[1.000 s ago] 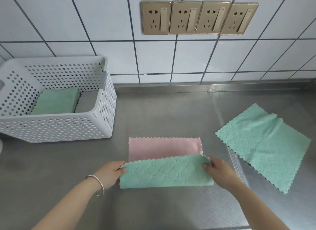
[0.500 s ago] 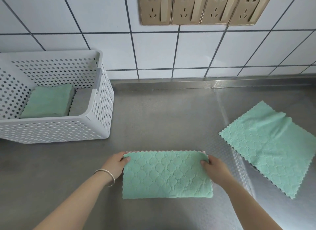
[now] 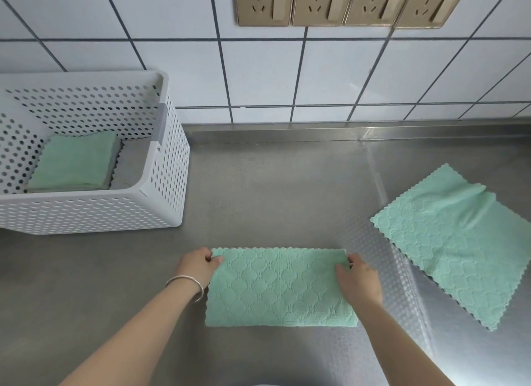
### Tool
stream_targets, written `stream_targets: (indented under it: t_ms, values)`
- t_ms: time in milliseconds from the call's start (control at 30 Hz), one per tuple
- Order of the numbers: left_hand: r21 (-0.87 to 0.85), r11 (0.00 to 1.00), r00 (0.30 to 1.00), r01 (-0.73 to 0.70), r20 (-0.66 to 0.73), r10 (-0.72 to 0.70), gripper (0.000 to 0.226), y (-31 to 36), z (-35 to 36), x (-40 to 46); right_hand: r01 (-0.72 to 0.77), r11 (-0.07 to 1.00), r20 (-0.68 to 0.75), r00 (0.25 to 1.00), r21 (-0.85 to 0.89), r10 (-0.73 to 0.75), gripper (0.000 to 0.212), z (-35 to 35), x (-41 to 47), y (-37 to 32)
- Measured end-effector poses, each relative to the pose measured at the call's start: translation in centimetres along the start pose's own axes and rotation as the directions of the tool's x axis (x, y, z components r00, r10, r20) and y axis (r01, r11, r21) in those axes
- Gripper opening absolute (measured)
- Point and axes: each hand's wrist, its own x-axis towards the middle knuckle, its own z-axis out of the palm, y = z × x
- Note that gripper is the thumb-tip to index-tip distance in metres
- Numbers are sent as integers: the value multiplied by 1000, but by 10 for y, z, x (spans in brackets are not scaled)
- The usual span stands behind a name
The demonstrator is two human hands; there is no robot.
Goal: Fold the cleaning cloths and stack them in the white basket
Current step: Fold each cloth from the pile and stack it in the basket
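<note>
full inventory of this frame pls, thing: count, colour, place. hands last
folded cloth: 1, green, flat on the counter at centre front, held at its two far corners
open cloth: 1, green, spread unfolded on the counter at right
white basket: 1, white, perforated, on the counter at left by the wall
stacked cloths: count unclear, green on top with a grey layer at the edge, inside the basket
counter: 1, steel grey, under everything
wall sockets: 4, gold, in a row on the tiled wall, top cut off
bracelet: 1, silver, on the left wrist
left hand: pinches the folded cloth's far left corner
right hand: pinches its far right corner
</note>
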Motion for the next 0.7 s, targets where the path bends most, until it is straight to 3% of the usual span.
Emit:
stream_targets:
  t_ms: [100, 167, 200, 233, 333, 433, 600, 700]
  values:
    - [21, 1000, 966, -6, -259, 11, 21, 2, 7, -13, -9, 997, -79, 997, 78, 15, 30, 4, -9, 3]
    - [130, 981, 882, -144, -432, 187, 19, 2, 18, -26, 18, 988, -122, 992, 154, 1, 32, 6, -14, 8]
    - [204, 952, 841, -229, -450, 299, 21, 3, 25, -33, 28, 982, -138, 990, 187, -2, 33, 7, -16, 9]
    - [263, 909, 813, -323, -414, 409, 27, 6, 34, -40, 32, 976, -148, 989, 215, 0, 33, 8, -18, 11]
    - [428, 700, 727, -572, -130, 674, 48, 16, 65, -56, 0, 966, -143, 989, 258, 38, 39, 10, -24, 13]
    - [564, 568, 716, -600, 61, 696, 56, 22, 90, -60, -65, 977, -110, 990, 205, 89, 45, 12, -27, 14]
    - [564, 640, 797, -521, 54, 602, 65, 16, 98, -56, -113, 994, 42, 993, 5, 112, 33, 9, -26, 16]
    - [546, 658, 818, -519, 93, 568, 66, 21, 96, -58, -70, 997, 72, 995, 39, 67, 17, 5, -33, 16]
